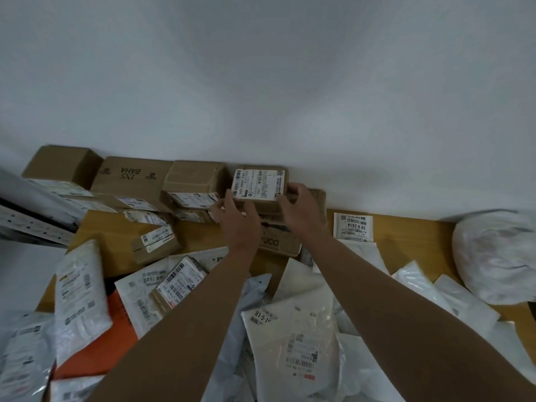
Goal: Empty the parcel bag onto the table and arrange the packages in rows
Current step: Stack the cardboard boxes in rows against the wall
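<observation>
A small cardboard box with a white shipping label point(259, 184) sits atop a stack of boxes against the wall. My left hand point(237, 219) grips its left front corner and my right hand point(298, 208) grips its right side. To its left, cardboard boxes point(132, 177) stand in a row along the wall. Under my hands lies a flat box printed with letters point(280, 242). White plastic mailers point(295, 338) and labelled packets lie heaped over the near part of the wooden table point(406, 236).
A bulging white plastic bag point(499, 256) lies at the right edge of the table. An orange mailer point(98, 346) lies at the left among white packets. A small taped box point(156, 242) sits left of centre. A white wall rises right behind the boxes.
</observation>
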Available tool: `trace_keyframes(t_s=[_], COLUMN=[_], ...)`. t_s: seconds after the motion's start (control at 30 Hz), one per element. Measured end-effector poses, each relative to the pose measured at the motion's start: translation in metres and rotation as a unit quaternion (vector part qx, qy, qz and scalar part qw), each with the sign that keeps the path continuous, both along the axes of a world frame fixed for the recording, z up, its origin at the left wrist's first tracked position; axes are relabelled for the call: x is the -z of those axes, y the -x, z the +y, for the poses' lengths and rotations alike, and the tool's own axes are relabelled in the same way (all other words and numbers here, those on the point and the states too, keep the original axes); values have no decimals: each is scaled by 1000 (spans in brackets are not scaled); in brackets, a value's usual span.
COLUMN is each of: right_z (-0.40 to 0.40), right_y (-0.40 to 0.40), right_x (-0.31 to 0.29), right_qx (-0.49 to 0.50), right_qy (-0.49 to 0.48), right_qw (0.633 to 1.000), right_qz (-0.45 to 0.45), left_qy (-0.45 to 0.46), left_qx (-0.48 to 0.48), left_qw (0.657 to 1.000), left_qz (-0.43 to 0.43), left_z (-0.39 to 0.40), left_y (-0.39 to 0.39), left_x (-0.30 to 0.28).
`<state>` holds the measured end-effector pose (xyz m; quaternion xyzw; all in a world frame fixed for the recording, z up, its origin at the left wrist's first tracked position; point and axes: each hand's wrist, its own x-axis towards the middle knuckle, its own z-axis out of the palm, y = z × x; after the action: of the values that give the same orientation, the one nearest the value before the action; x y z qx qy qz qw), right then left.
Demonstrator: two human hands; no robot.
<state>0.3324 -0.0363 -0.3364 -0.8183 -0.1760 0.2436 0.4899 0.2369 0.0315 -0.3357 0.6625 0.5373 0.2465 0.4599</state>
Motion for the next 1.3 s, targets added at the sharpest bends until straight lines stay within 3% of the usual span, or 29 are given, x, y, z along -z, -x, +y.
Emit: trace_keyframes(t_s=[0.23, 0.43, 0.5, 0.6, 0.7, 0.77, 0.83, 0.9, 1.0, 1.13, 1.3], right_z=[11, -13, -32, -64, -84, -86, -85, -83, -85, -97, -122], right_y=[10, 15, 18, 30, 43, 50, 53, 55, 56, 48, 17], right_x=[4, 3, 14, 38, 55, 59, 57, 55, 52, 19, 7], right_qx=[1, -2, 22, 39, -49, -84, -88, -74, -40, -9, 34], right_qy=[-14, 8, 39, 124, 270, 301, 276, 216, 66, -75, -85], right_qw=[1000, 1000, 998, 984, 951, 942, 953, 971, 995, 996, 993], right_qz=[-6, -6, -53, -121, -144, -123, -85, -65, -57, 45, 75], left_qy=[-17, -20, -21, 48, 130, 166, 184, 146, 75, 79, 55], left_qx=[-1, -2, -21, -12, 68, 93, 87, 60, -1, -50, 12], left_qw=[1000, 999, 999, 997, 972, 961, 962, 974, 994, 995, 996], left_qz=[20, -26, -26, 57, 185, 199, 183, 162, 78, -29, -66], left_z=[-5, -8, -11, -15, -13, -12, -15, -18, -27, -50, -65], left_y=[10, 18, 23, 29, 35, 36, 35, 36, 45, 49, 35], left_x=[1, 11, 11, 21, 33, 35, 32, 29, 19, -3, -8])
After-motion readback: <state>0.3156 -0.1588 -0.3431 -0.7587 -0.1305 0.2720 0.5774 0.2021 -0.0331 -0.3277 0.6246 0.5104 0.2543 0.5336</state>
